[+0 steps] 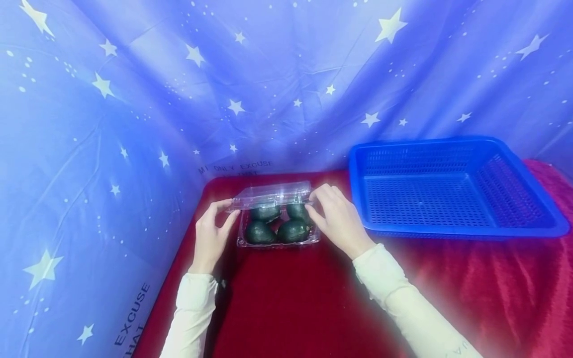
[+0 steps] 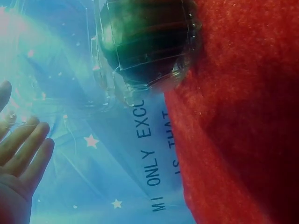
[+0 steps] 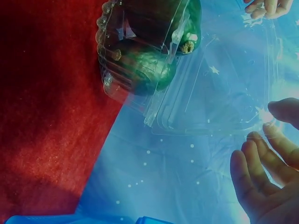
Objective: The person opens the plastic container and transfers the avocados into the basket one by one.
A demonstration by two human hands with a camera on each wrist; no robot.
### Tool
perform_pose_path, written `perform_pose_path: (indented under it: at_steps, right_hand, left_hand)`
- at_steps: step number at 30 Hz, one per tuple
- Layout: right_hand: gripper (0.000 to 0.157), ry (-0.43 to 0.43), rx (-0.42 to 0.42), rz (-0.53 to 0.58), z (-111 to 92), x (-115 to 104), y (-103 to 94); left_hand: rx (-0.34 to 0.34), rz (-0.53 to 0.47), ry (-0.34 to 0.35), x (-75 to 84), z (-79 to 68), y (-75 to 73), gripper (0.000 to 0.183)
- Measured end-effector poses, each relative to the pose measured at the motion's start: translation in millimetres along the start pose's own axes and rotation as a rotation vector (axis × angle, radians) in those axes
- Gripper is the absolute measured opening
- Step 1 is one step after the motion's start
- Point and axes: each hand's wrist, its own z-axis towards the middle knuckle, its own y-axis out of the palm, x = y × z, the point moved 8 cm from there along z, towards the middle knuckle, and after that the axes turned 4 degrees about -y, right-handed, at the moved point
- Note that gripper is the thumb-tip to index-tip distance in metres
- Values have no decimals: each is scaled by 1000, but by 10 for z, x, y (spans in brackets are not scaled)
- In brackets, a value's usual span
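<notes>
A clear plastic clamshell box with several dark green avocados in it lies on the red cloth. Its hinged lid stands raised at the back, tilted over the rear fruits. My left hand pinches the lid's left corner between thumb and fingers. At the opposite corner, the thumb and fingertips of my right hand pinch the lid's edge. The right wrist view shows the lid swung away from the tray, with avocado skin visible through the clear wall.
A blue perforated plastic basket stands to the right of the box, close to my right hand. Red cloth covers the table. A blue curtain with stars hangs behind and along the left side.
</notes>
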Motion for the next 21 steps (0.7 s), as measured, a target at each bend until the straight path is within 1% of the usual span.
perform_pose_path:
  at_steps: [6,10,15,19,21]
  right_hand:
    - [15,-23,35,0,55,2,-46]
    - [14,-13,47,-1,93,10,-73]
    - [15,49,27,33,117,53,-67]
    - [19,126,11,88,137,130,-42]
    - [20,150,4,109,140,161,-22]
  left_hand:
    - [22,-10,4,7,55,-7,29]
    - [32,-24,2,11,97,-8,27]
    - [33,-39,12,-4,150,-1,29]
    - [48,-82,19,-27,195,3,27]
    - [58,-113,17,-41,216,8,24]
